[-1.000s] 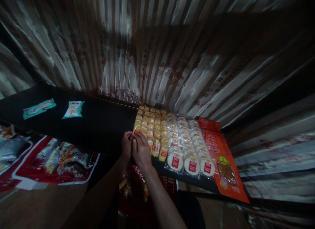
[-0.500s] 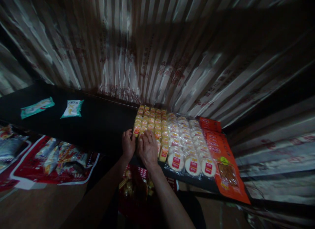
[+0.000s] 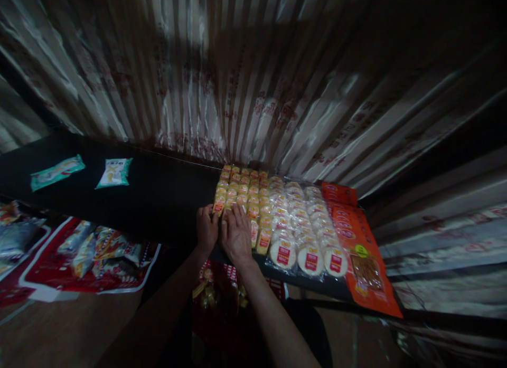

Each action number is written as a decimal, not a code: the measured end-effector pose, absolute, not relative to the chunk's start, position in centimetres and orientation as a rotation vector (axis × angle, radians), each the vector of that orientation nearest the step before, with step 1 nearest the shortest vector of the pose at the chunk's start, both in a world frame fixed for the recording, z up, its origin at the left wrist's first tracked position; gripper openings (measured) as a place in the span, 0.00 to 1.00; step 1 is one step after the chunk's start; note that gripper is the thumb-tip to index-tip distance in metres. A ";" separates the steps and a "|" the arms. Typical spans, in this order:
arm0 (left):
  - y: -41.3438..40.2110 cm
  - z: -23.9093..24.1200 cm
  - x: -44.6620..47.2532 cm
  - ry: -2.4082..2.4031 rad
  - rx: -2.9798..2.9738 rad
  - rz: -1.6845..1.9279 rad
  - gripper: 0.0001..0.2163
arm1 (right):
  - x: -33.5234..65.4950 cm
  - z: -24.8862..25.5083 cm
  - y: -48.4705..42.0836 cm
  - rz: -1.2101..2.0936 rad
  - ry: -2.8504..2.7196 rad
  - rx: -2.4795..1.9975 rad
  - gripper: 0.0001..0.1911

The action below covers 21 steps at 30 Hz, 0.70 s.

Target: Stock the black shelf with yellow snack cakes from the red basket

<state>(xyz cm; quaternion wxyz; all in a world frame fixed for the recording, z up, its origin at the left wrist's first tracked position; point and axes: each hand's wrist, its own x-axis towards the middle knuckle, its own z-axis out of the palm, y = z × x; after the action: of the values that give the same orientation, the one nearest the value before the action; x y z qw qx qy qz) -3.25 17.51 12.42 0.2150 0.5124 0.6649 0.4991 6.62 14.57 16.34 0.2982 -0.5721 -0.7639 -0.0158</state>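
While left hand (image 3: 207, 229) is at the near-left of the yellow snacks (image 3: 243, 189), right hand (image 3: 237, 237) covers part of their near end; can't tell either grip. White snacks (image 3: 311, 260) right beside.

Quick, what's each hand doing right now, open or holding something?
Left hand: fingers bent beside the yellow packs; grip cannot be told.
Right hand: open, palm down over the yellow packs.

Snack cakes (image 3: 243, 188) on a shelf (image 3: 170, 191), discs (image 3: 297, 223) to their right, pouches (image 3: 350, 228) farther right, two packets (image 3: 113, 173) at far left, sheeting (image 3: 222, 83) behind, baskets (image 3: 45, 265) below.
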 end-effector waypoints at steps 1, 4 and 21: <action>17.5 12.3 -3.2 1.834 1.428 1.382 0.11 | 6.6 16.2 14.6 -0.044 -2.030 -1.522 0.20; 17.5 12.1 -3.2 1.822 1.447 1.382 0.11 | 6.6 15.9 14.6 -0.034 -2.024 -1.535 0.20; 17.6 11.6 -3.3 1.843 1.485 1.369 0.12 | 6.6 15.5 14.1 -0.123 -2.026 -1.534 0.21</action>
<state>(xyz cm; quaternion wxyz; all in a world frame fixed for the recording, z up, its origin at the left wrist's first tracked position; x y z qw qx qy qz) -3.27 17.62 11.56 0.2022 0.5319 0.6600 0.4905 6.62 14.07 15.48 0.2943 -0.5762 -0.7611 -0.0461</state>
